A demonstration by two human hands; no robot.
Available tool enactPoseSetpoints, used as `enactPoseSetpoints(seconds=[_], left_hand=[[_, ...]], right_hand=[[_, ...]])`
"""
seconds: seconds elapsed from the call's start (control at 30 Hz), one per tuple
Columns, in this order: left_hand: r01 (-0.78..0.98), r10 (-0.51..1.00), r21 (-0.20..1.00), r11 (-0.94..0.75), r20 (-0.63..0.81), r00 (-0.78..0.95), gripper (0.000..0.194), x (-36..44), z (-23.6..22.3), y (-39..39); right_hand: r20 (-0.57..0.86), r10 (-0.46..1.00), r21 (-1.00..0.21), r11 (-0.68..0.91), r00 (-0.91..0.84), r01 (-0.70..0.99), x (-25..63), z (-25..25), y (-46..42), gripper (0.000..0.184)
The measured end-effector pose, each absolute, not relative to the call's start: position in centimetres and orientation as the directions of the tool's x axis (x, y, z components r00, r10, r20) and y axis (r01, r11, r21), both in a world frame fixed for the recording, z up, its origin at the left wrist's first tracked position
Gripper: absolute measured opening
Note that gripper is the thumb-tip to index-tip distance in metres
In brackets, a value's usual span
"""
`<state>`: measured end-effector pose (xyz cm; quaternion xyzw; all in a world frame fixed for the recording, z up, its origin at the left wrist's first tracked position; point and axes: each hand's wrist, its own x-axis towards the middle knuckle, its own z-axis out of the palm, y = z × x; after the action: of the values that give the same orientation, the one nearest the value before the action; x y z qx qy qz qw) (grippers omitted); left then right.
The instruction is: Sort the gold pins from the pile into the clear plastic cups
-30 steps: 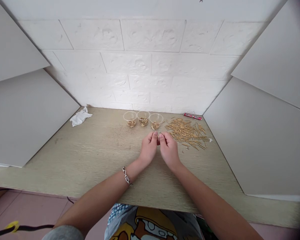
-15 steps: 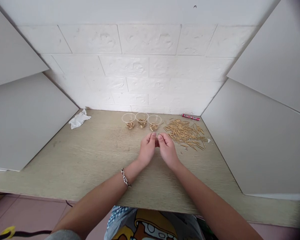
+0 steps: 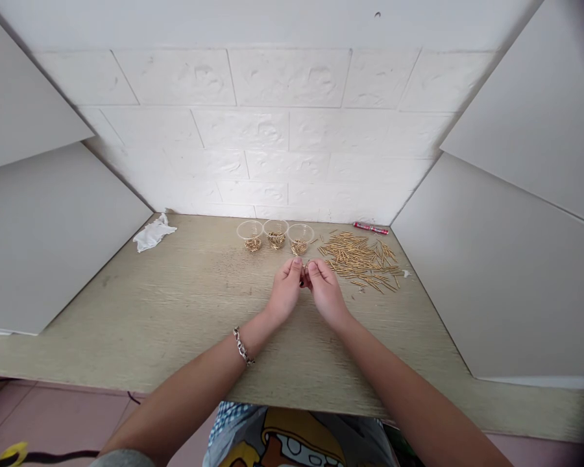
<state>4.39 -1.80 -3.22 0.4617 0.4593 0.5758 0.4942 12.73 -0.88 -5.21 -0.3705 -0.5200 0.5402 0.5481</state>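
Note:
My left hand (image 3: 286,289) and my right hand (image 3: 325,291) meet over the middle of the wooden table (image 3: 175,305), fingertips pinched together on a small gold pin (image 3: 305,266) between them. A bracelet (image 3: 240,346) circles my left wrist. Just beyond the hands stand three clear plastic cups (image 3: 276,234) in a row, each with small gold parts in the bottom. To the right of the cups lies a spread pile of several thin gold pins (image 3: 357,257).
A crumpled white cloth (image 3: 153,233) lies at the back left of the table. A red pen-like object (image 3: 371,228) rests against the white brick wall at the back right. Grey panels (image 3: 496,272) close in both sides.
Both hands stay pinched together at almost the same spot. The view has shifted slightly, nothing else has moved.

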Motion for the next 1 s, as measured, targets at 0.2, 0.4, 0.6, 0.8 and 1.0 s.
enactPoseSetpoints(seconds=[0.2, 0.4, 0.6, 0.8, 1.0], left_hand=[[-0.141, 0.993, 0.985, -0.095, 0.084, -0.081, 0.039, 4.4, -3.2, -1.9], [-0.115, 0.991, 0.987, -0.116, 0.108, -0.073, 0.036, 4.4, -3.0, -1.9], [-0.038, 0.988, 0.989, -0.146, 0.143, -0.055, 0.034, 4.3, -2.9, -2.0], [0.079, 0.980, 0.981, -0.179, 0.185, -0.079, 0.035, 4.1, -3.1, -2.0], [0.199, 0.963, 0.954, -0.226, 0.249, -0.098, 0.034, 3.9, -2.9, -2.2]], right_hand=[[0.157, 0.981, -0.965, 0.129, -0.112, -0.228, 12.7, -5.1, -1.0, 0.034], [0.149, 0.983, -0.969, 0.125, -0.104, -0.212, 12.7, -4.8, -1.2, 0.034], [0.180, 0.980, -0.979, 0.170, -0.081, -0.113, 12.8, -4.0, -1.6, 0.032], [0.214, 0.975, -0.976, 0.216, -0.058, 0.036, 13.0, -3.7, -1.8, 0.031], [0.223, 0.974, -0.968, 0.227, -0.049, 0.106, 13.0, -3.7, -1.9, 0.031]])
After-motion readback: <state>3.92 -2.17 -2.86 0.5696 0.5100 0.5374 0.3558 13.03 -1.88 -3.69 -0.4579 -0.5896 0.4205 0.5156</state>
